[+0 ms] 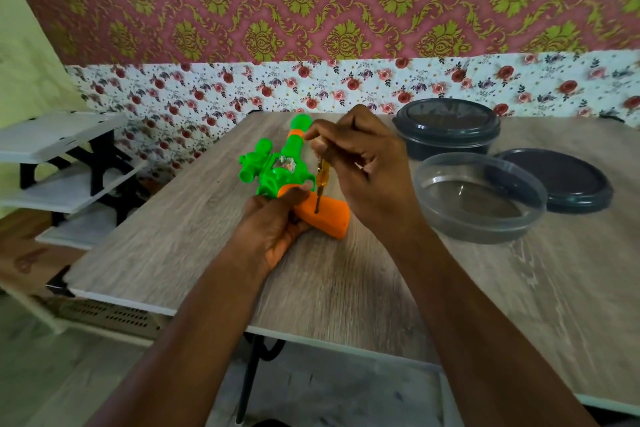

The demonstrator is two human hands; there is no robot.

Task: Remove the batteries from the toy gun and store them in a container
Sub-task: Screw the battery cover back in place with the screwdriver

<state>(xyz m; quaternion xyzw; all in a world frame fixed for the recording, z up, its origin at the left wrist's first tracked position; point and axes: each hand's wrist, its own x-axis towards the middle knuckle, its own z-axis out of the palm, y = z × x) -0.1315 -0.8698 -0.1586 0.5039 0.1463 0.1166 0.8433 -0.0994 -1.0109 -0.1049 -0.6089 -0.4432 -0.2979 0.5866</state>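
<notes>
Head view: left grip (277,229) curls round the toy gun (277,173) on the desk (346,288), barrel pointing away toward the wall (311,87), right grip (360,163) just above pinching a screwdriver (322,180) upright onto its orange handle (332,218).

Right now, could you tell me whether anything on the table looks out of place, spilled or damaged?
Nothing stands out. The left hand steadies the toy gun on the table while the right hand holds the screwdriver tip-down on its orange grip. The clear container is open, its lid flat beside it; nothing is spilled.
</notes>
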